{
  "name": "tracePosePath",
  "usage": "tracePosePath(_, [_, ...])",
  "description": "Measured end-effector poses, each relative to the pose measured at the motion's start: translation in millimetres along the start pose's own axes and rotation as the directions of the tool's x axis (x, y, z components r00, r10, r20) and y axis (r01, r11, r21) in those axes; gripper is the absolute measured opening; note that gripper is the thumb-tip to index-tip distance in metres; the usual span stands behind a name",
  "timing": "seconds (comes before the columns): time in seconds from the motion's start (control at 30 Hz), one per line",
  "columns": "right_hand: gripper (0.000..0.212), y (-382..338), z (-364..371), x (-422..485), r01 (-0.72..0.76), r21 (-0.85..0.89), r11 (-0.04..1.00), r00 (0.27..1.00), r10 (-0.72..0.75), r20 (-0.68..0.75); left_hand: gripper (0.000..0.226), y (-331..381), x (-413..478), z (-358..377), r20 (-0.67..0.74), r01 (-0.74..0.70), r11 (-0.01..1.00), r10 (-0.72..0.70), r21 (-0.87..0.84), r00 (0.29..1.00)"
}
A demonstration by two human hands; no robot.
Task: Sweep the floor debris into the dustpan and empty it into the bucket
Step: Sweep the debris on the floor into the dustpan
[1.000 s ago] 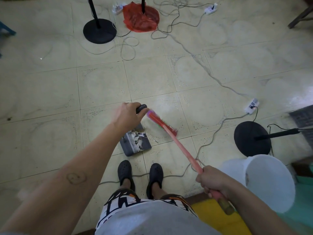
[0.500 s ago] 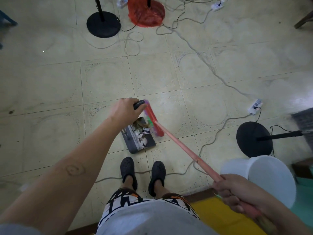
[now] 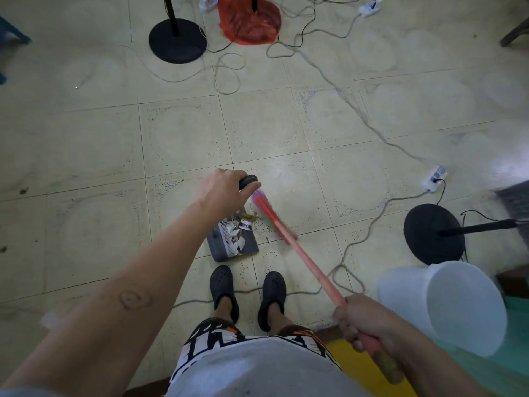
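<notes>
A grey dustpan point(image 3: 248, 247) sits on the tiled floor just ahead of my feet, holding white paper scraps point(image 3: 236, 234) and a brown bit. My left hand point(image 3: 226, 191) grips the black end of the dustpan's upright handle point(image 3: 248, 180). My right hand point(image 3: 362, 320) holds the pink stick of a broom point(image 3: 307, 260) low on its shaft. The broom's red head point(image 3: 269, 214), blurred, lies at the dustpan's right edge. A white bucket point(image 3: 455, 305) stands at my lower right.
Grey cables point(image 3: 357, 110) trail across the tiles, one looping near my black clogs point(image 3: 247, 293). Black round stand bases sit at right point(image 3: 432, 234) and far back point(image 3: 177, 41). A red bag point(image 3: 249, 21) and a power strip point(image 3: 435, 179) lie on the floor.
The broom head swept toward the dustpan and has now swung back out to its right edge. My right hand slid along the stick. My left hand stayed on the handle.
</notes>
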State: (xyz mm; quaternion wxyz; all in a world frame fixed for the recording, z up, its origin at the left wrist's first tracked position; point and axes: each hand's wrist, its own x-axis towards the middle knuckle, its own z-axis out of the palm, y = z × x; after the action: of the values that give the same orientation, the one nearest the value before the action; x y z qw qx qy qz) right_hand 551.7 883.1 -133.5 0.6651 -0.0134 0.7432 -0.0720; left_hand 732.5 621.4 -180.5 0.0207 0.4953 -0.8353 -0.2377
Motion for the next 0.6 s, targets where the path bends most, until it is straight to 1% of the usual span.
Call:
tracePosePath(0.07, [0.007,-1,-4,-2,-0.097,0.268,0.958,0.991,0.068,0.116,0.043,-2,1,1,0.007,0.006,1.0,-0.006,-0.012,1.0])
tracePosePath(0.1, [0.007,1,-7,-6,-0.122,0.357,0.926,0.985,0.07,0.156,0.044,-5,1,1,0.011,0.014,1.0,-0.013,-0.021,1.0])
tracePosePath(0.17, [0.008,7,-11,-18,-0.126,0.41,0.903,0.98,0.05,0.192,0.045,-10,1,0,0.017,0.032,0.999,-0.032,-0.03,0.999])
tracePosePath(0.27, [0.01,13,-5,-37,-0.045,0.312,0.949,0.986,-0.008,0.167,0.044,-20,-2,-6,0.019,0.049,0.999,-0.049,-0.016,0.999])
tracePosePath(0.37, [0.009,9,0,-53,0.01,0.203,0.979,0.992,-0.035,0.119,0.037,-28,-6,-14,0.031,0.05,0.998,-0.05,-0.027,0.998])
tracePosePath(0.47, [0.01,0,1,-60,0.061,0.109,0.992,0.996,-0.068,0.06,0.038,-33,-7,-20,0.035,0.04,0.999,-0.039,-0.036,0.999])
tracePosePath(0.6, [0.009,-6,4,-56,0.102,0.03,0.994,0.995,-0.102,-0.015,0.041,-38,-9,-27,0.048,0.028,0.998,-0.025,-0.049,0.999])
